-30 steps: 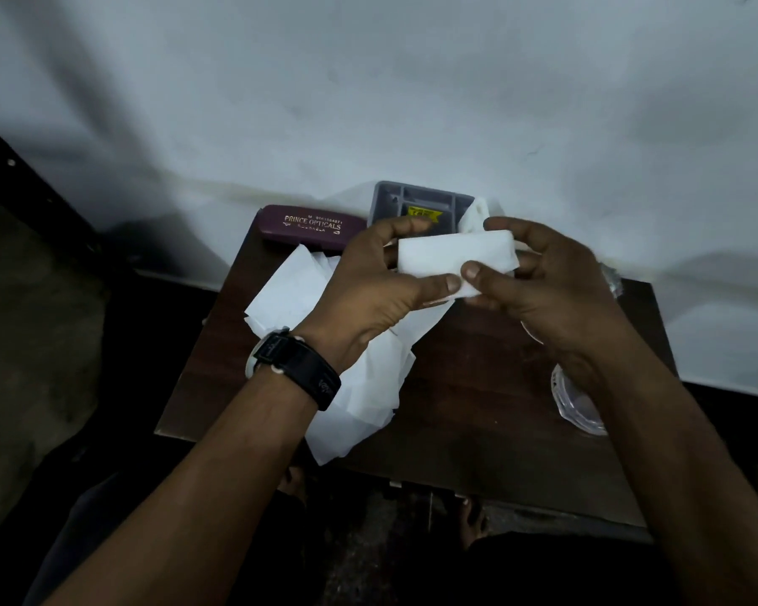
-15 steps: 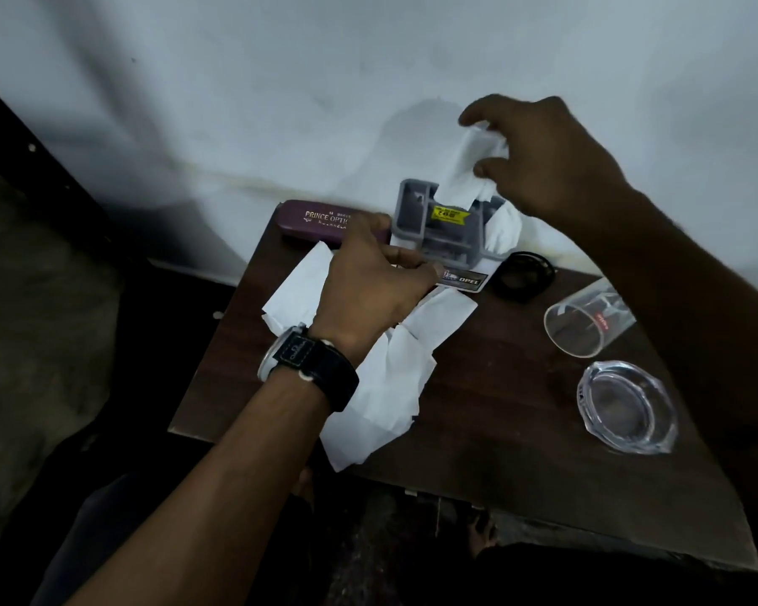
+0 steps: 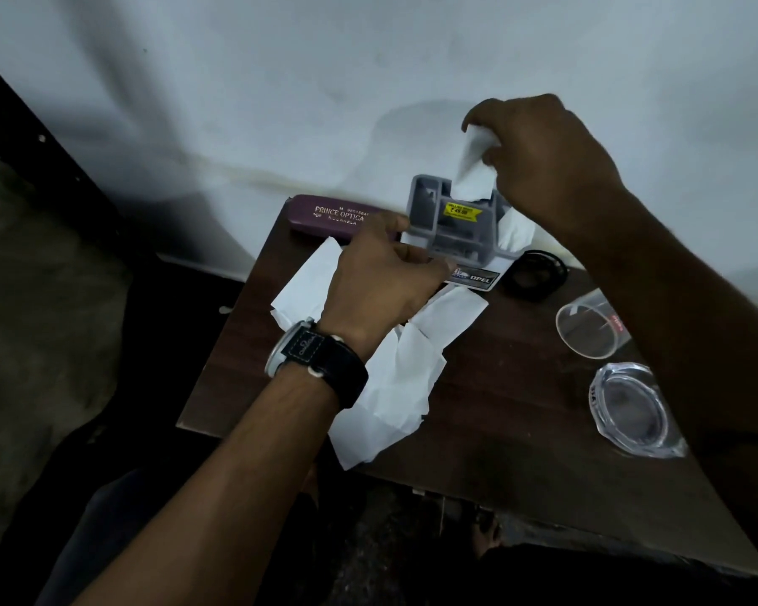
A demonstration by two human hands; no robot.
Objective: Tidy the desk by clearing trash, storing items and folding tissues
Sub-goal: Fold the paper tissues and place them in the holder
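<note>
A grey desk organizer point(image 3: 458, 238) with a yellow sticker stands at the back of the dark wooden table point(image 3: 521, 413). My right hand point(image 3: 543, 164) is above it, pinching a folded white tissue point(image 3: 473, 170) whose lower end sits in a rear compartment. Another tissue point(image 3: 515, 231) sticks out at the organizer's right side. My left hand point(image 3: 381, 273), with a black watch on the wrist, grips the organizer's front-left corner and rests on a pile of loose unfolded tissues point(image 3: 394, 382).
A maroon spectacle case point(image 3: 324, 214) lies at the back left by the wall. A small OPEL card point(image 3: 475, 278) lies in front of the organizer, beside a black round object point(image 3: 539, 273). At the right lie a tipped clear cup point(image 3: 587, 328) and a glass ashtray point(image 3: 631, 411).
Both hands held the folded tissue a second ago. My right hand carried it up and back to the organizer, then lowered it in; my left hand dropped to the organizer's corner.
</note>
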